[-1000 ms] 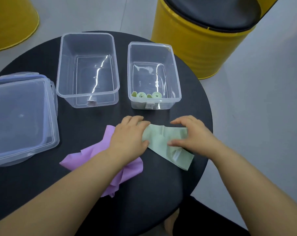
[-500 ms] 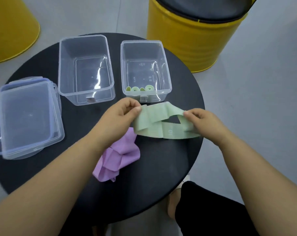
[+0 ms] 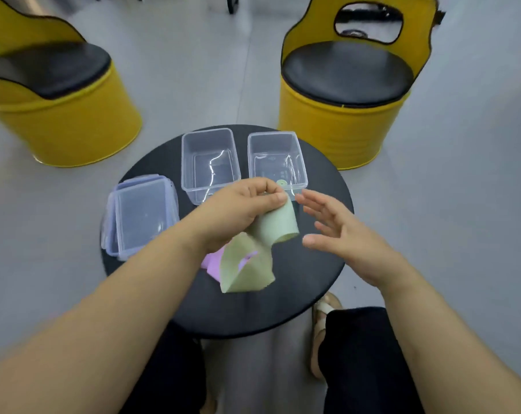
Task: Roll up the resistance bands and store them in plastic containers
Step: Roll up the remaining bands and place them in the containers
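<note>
Your left hand (image 3: 241,210) pinches the top edge of the pale green flat rubber resistance band (image 3: 253,258), which hangs limp above the round black table (image 3: 313,279). Your right hand (image 3: 339,234) waits beside it, fingers spread, holding nothing. The band looks light, floppy and probably slippery, so take one free end squarely before rolling.

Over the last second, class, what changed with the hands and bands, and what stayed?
The left hand lifted the green band off the table, pinching its top; the right hand let go and opened. The purple band, empty container, part-filled container and lids stayed put.
</note>
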The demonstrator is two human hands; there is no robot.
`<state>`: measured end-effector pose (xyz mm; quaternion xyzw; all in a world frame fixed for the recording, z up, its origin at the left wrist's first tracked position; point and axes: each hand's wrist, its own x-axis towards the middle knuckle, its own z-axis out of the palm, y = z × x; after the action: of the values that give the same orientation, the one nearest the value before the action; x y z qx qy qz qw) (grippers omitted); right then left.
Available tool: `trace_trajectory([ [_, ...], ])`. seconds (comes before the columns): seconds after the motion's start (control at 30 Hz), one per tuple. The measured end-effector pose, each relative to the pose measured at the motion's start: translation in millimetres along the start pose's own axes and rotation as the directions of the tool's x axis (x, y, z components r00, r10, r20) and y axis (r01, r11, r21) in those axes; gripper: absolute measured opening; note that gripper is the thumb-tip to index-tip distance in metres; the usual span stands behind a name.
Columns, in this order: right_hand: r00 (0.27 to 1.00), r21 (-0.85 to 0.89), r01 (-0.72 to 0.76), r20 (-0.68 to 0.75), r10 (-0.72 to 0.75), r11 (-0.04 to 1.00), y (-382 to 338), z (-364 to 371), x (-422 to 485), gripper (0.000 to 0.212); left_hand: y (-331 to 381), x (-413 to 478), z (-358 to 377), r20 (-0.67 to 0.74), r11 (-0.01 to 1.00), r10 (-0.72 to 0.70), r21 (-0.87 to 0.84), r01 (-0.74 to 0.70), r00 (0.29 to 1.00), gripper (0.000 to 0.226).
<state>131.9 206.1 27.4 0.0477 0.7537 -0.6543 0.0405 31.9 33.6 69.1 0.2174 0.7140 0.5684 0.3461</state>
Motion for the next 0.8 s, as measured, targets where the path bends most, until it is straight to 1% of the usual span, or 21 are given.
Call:
trace_trajectory([
  [0.03,0.998,-0.018,0.025,0.050,-0.024,1.000,-9,9,-4,0.074,5,-10,1,0.006,1.000,0.012,-0.012,-0.012,1.000,0.011],
  [0.07,0.996,-0.020,0.045,0.077,-0.044,0.999,-18,17,-9,0.075,11,-19,2,0.003,0.999,0.024,-0.026,-0.024,1.000,0.010],
  [0.1,0.996,-0.002,0.056,0.074,-0.056,0.998,-26,25,-13,0.068,17,-29,2,-0.009,0.999,0.033,-0.033,-0.033,0.999,0.010],
  [0.17,0.997,0.079,0.076,-0.010,-0.076,0.994,-41,35,-22,0.040,26,-47,0,-0.040,0.999,0.021,-0.044,-0.023,0.999,0.011],
  [0.2,0.993,0.082,0.096,-0.072,-0.091,0.992,-48,39,-27,0.027,29,-55,-1,-0.051,0.998,0.006,-0.057,-0.009,0.999,0.012],
  [0.23,0.986,0.049,0.108,-0.136,-0.100,0.993,-54,41,-32,0.019,32,-63,-3,-0.052,0.998,-0.005,-0.069,0.001,0.999,0.013],
  [0.27,0.977,0.012,0.104,-0.188,-0.100,0.994,-59,41,-37,0.015,32,-71,-5,-0.045,0.998,-0.012,-0.069,0.008,0.999,0.018],
  [0.3,0.972,-0.024,0.091,-0.214,-0.094,0.996,-63,40,-40,0.013,32,-78,-6,-0.037,0.999,-0.014,-0.034,0.012,0.999,0.030],
  [0.33,0.974,-0.067,0.072,-0.209,-0.085,0.995,-68,39,-44,0.008,31,-85,-7,-0.037,0.998,-0.004,0.060,0.006,0.999,0.048],
  [0.37,0.978,-0.121,0.052,-0.194,-0.075,0.991,-72,38,-48,0.004,28,-92,-6,-0.033,0.980,0.011,0.201,-0.004,0.999,0.069],
  [0.4,0.983,-0.180,0.033,-0.171,-0.065,0.983,-76,37,-52,0.005,26,-100,-3,-0.021,0.935,0.026,0.354,-0.017,0.999,0.084],
  [0.43,0.989,-0.237,0.022,-0.139,-0.056,0.971,-80,35,-56,0.007,22,-107,2,-0.015,0.867,0.043,0.497,-0.030,0.999,0.091],
  [0.47,0.994,-0.268,0.008,-0.099,-0.035,0.963,-85,34,-60,0.010,18,-111,7,-0.023,0.783,0.072,0.620,-0.043,0.997,0.089],
  [0.5,0.999,-0.284,-0.006,-0.050,-0.008,0.959,-88,33,-65,0.012,12,-114,12,-0.045,0.702,0.113,0.710,-0.048,0.993,0.079],
  [0.53,1.000,-0.285,-0.024,0.001,0.025,0.958,-91,32,-70,0.014,5,-115,13,-0.085,0.651,0.161,0.758,-0.041,0.983,0.064],
  [0.57,0.997,-0.271,-0.042,0.051,0.058,0.962,-93,30,-75,0.014,-3,-115,12,-0.133,0.647,0.197,0.762,-0.027,0.971,0.048],
  [0.6,0.993,-0.237,-0.061,0.087,0.084,0.969,-94,28,-80,0.012,-11,-116,9,-0.169,0.673,0.210,0.740,-0.016,0.963,0.032],
  [0.67,0.989,-0.095,-0.082,0.112,0.092,0.992,-93,23,-89,0.009,-24,-119,-3,-0.225,0.742,0.152,0.669,0.039,0.962,0.006],
  [0.7,0.990,0.004,-0.088,0.110,0.087,0.996,-91,20,-92,0.011,-28,-122,-9,-0.241,0.791,0.098,0.608,0.071,0.966,0.006],
  [0.73,0.991,0.102,-0.093,0.103,0.083,0.990,-88,19,-94,0.016,-32,-125,-14,-0.245,0.840,0.036,0.532,0.103,0.969,0.014],
  [0.8,0.994,0.262,-0.094,0.071,0.078,0.961,-81,20,-97,0.019,-36,-128,-18,-0.243,0.894,-0.040,0.425,0.143,0.969,0.020],
])
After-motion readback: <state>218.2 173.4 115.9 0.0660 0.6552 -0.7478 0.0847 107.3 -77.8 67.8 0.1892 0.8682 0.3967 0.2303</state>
